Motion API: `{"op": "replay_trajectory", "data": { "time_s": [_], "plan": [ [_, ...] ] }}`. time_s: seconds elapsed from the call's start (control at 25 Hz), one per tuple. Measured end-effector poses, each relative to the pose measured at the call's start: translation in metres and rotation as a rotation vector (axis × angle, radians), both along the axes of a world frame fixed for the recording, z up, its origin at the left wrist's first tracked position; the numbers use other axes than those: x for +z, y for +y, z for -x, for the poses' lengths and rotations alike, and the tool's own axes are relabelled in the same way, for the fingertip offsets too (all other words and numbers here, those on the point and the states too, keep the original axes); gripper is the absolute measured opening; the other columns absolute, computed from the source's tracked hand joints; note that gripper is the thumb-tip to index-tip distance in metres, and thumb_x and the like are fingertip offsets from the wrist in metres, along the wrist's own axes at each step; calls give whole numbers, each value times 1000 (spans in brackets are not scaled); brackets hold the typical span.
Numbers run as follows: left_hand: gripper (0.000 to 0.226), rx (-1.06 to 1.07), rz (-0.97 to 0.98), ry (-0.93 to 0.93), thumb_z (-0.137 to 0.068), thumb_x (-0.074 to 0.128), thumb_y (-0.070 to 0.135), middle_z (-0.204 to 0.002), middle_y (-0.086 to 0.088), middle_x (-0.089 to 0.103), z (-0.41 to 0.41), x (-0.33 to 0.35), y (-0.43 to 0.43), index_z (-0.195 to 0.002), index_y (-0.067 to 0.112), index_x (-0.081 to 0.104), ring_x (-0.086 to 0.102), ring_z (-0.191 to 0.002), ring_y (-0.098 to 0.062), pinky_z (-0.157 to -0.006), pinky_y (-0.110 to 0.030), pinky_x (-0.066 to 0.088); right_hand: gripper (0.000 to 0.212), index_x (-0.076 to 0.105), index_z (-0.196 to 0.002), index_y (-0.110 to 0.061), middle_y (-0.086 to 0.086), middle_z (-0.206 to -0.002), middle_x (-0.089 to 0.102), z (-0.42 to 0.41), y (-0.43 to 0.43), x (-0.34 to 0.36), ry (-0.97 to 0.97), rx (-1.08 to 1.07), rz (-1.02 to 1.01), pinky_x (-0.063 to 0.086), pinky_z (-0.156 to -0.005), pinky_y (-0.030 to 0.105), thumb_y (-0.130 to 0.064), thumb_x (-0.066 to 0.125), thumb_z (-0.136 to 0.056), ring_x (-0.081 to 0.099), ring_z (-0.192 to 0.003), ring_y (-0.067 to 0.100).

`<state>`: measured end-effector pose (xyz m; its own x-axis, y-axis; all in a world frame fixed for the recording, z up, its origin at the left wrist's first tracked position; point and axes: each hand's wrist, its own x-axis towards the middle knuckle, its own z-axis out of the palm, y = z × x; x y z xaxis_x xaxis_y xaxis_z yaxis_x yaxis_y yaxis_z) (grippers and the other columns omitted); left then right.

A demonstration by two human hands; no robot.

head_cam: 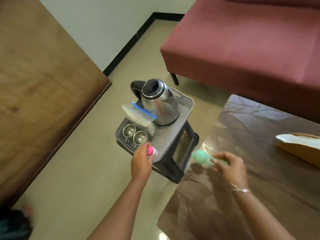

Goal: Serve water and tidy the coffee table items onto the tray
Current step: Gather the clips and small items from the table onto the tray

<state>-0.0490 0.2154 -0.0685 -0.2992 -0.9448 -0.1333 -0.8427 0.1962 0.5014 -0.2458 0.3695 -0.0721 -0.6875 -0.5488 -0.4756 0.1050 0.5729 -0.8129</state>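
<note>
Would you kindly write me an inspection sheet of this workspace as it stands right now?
Surface: grey tray on a dark stool; glossy brown coffee table beside it.
Job's things: steel kettle, two steel cups and zip bag on the tray.
Clutter: brown paper bag on the coffee table.
Hands: left hand holds a pink-capped item over the tray edge; right hand holds a blurred green utensil.
Cables: nothing seen.
Surroundings: maroon sofa, wooden panel, tiled floor.
</note>
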Motion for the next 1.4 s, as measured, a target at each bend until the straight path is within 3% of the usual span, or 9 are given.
{"op": "replay_trajectory", "data": {
  "time_s": [0.16, 0.28, 0.4, 0.56, 0.76, 0.96, 1.16, 1.28, 1.4],
  "plan": [
    [29, -77, -22, -67, -81, 57, 1, -111, -10, 59, -10, -26, -39, -109, 8, 58, 56, -100, -28, -82, -36, 46, 20, 72, -91, -7, 14, -92, 69, -12, -106, -12, 216, 323, 31, 47, -74, 28, 6, 61, -80, 63, -83, 26],
    [24, -158, -37, -204, -83, 55, 4, -110, -11, 57, -11, -43, -58, -107, 7, 56, 56, -97, -30, -77, -39, 47, 22, 71, -93, -10, 13, -97, 70, -23, -155, -34, 400, 532, -4, 46, -78, 30, 2, 59, -79, 63, -92, 29],
    [27, -268, -81, -389, -83, 52, 5, -113, -12, 54, -10, -60, -70, -110, 10, 50, 55, -98, -33, -75, -40, 46, 32, 67, -96, -8, 15, -99, 68, -34, -184, -59, 427, 761, -107, 49, -83, 35, 9, 50, -76, 62, -96, 32],
    [24, -318, -87, -455, -85, 49, 5, -119, -12, 46, -11, -73, -69, -107, 11, 50, 58, -89, -34, -65, -35, 39, 34, 63, -106, -4, 21, -108, 63, -42, -214, -78, 480, 1028, -240, 48, -84, 37, 8, 46, -79, 58, -102, 37],
    [36, -314, -79, -467, -88, 50, 10, -127, -8, 42, -19, -76, -70, -124, 15, 44, 54, -104, -26, -81, -33, 48, 28, 62, -108, 0, 21, -111, 59, -57, -233, -86, 508, 1152, -342, 46, -87, 38, 3, 48, -84, 56, -106, 38],
    [38, -327, -73, -491, -90, 49, 12, -128, -5, 42, -22, -76, -69, -127, 14, 42, 49, -111, -22, -86, -29, 46, 31, 60, -110, 2, 18, -112, 54, -59, -220, -88, 739, 1266, -364, 41, -72, 38, 7, 49, -81, 46, -112, 37],
    [40, -292, -42, -486, -89, 53, 15, -124, -7, 44, -12, -55, -51, -127, 13, 43, 49, -113, -23, -84, -32, 47, 27, 58, -104, 3, 21, -109, 55, -42, -195, -69, 857, 1197, -168, 42, -78, 41, 4, 48, -78, 49, -104, 36],
    [37, -307, 172, -414, -74, 72, 12, -101, -15, 58, -3, -35, -24, -107, 5, 59, 59, -95, -34, -73, -40, 54, 25, 63, -88, 2, 22, -97, 62, -32, -142, -55, 951, 916, 111, 50, -74, 41, 5, 52, -66, 59, -90, 38],
    [32, -428, 237, -424, -75, 67, 19, -95, -19, 63, 23, -20, 32, -103, 3, 64, 62, -87, -39, -70, -42, 55, 20, 65, -82, -6, 13, -94, 66, -17, -54, -54, 987, 679, 129, 46, -78, 31, -1, 53, -67, 62, -88, 31]
  ]
}}
